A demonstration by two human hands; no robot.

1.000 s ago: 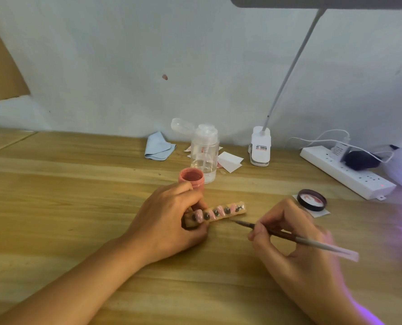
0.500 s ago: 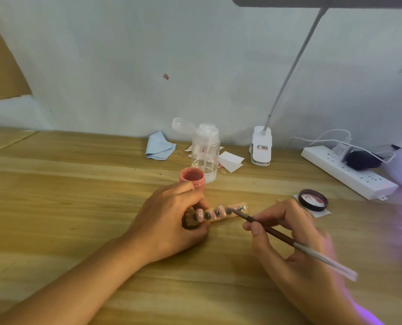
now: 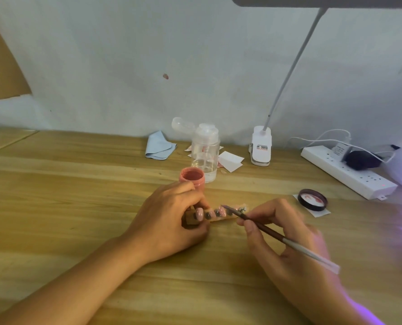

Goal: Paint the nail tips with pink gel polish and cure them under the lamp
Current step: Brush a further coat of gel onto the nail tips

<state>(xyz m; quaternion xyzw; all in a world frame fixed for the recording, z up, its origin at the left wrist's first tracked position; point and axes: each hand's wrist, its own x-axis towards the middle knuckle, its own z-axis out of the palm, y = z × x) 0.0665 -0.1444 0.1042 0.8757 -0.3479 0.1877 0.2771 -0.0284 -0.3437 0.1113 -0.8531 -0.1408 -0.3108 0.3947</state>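
I see a wooden table [image 3: 77, 184] with long pale grain, matte and a little streaked. On it the left hand [image 3: 169, 221] curls round the near end of a narrow tan holder strip [image 3: 218, 219], thumb underneath and fingers over the top, so that end is pinned just above the boards. The strip lies in the middle of the table between the two hands. It carries a row of small dark mounts with nail tips [image 3: 199, 213] on them. The tips are oval and glossy; the one nearest the left thumb is plainly pink, and the far end of the row is too blurred for me to judge. The right hand [image 3: 289, 254] pinches a slim brush [image 3: 265, 228] like a pen, with a dark reddish shaft near the fingers and a white handle trailing back. Its fine tip sits on or just above a nail tip mid-row; I cannot tell which. Just behind the left hand stands a small round open jar of pink gel polish [image 3: 192, 176]. Touching it or just beside it is a clear plastic pump bottle [image 3: 205, 152] with its cap flipped back. A dark round lid [image 3: 312, 199] rests on a white paper square to the right, near a white power strip [image 3: 347, 171]. Purple light spills in from the right edge.
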